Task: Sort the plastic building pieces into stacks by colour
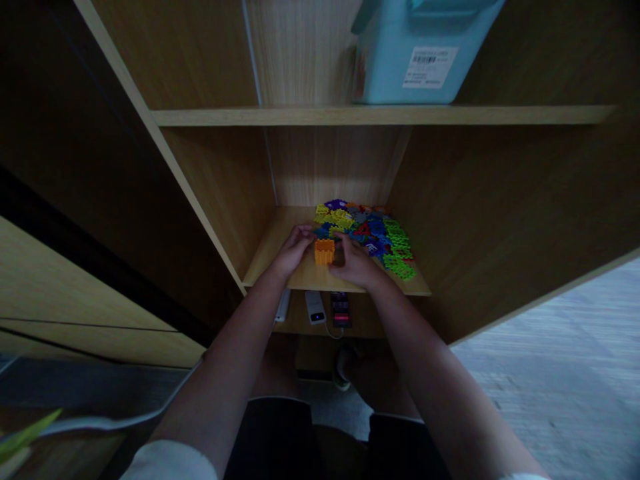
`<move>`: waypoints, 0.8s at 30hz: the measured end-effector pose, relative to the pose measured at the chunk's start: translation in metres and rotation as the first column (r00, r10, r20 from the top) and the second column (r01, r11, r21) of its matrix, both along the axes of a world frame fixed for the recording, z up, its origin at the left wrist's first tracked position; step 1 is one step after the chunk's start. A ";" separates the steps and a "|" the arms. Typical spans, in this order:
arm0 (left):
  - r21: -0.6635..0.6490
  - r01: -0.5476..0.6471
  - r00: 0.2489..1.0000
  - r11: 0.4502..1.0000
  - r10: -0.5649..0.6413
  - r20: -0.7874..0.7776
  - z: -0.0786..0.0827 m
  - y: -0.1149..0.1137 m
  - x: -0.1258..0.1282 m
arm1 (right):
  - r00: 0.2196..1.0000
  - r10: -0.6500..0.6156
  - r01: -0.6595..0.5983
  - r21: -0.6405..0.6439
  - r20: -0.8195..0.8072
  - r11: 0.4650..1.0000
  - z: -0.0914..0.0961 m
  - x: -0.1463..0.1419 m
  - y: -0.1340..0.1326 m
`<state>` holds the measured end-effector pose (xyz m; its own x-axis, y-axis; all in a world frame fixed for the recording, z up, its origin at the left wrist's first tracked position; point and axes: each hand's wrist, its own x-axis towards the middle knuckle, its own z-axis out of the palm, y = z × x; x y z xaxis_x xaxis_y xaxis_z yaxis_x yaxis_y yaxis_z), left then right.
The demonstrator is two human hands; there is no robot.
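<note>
On the middle shelf stands a small orange box built from interlocking plastic pieces (325, 256), its top side open. My left hand (295, 250) is just left of it, fingers stretched forward and a little apart, with nothing seen in them. To the right, my right hand (354, 262) curves in a wide C, thumb and forefinger apart, close to the box's right side; whether a fingertip touches it is hard to tell. Behind and right of the box lies a pile of loose interlocking pieces: yellow ones (341, 219), blue ones (377, 228), green ones (397, 240) and a red triangle (362, 230).
A light-blue plastic bin (385, 73) with a label sits on the upper shelf (300, 117). Below the middle shelf (265, 270) lie a white power bank (315, 307), a phone (341, 308) with a cable, and another white object (283, 306). Wooden side walls flank the shelves.
</note>
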<state>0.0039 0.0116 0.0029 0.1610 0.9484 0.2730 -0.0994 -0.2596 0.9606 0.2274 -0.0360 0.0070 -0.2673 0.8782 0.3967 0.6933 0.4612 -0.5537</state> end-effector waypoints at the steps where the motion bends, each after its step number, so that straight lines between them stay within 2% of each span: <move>1: -0.007 -0.015 1.000 1.000 0.015 0.011 0.000 0.001 0.000 | 1.000 -0.001 0.001 -0.001 0.006 1.000 0.000 -0.001 0.001; 7: -0.034 -0.088 0.995 0.996 0.090 0.037 -0.003 0.004 0.000 | 1.000 0.010 -0.010 0.011 0.028 1.000 0.002 -0.002 0.002; 24: -0.032 -0.105 0.992 0.994 0.106 0.063 -0.003 0.003 0.000 | 0.999 0.005 -0.006 0.013 0.052 1.000 0.002 0.000 0.000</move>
<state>0.0044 0.0141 0.0001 0.0426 0.9667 0.2522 -0.1351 -0.2445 0.9602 0.2276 -0.0357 0.0087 -0.2924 0.8715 0.3936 0.7183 0.4719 -0.5113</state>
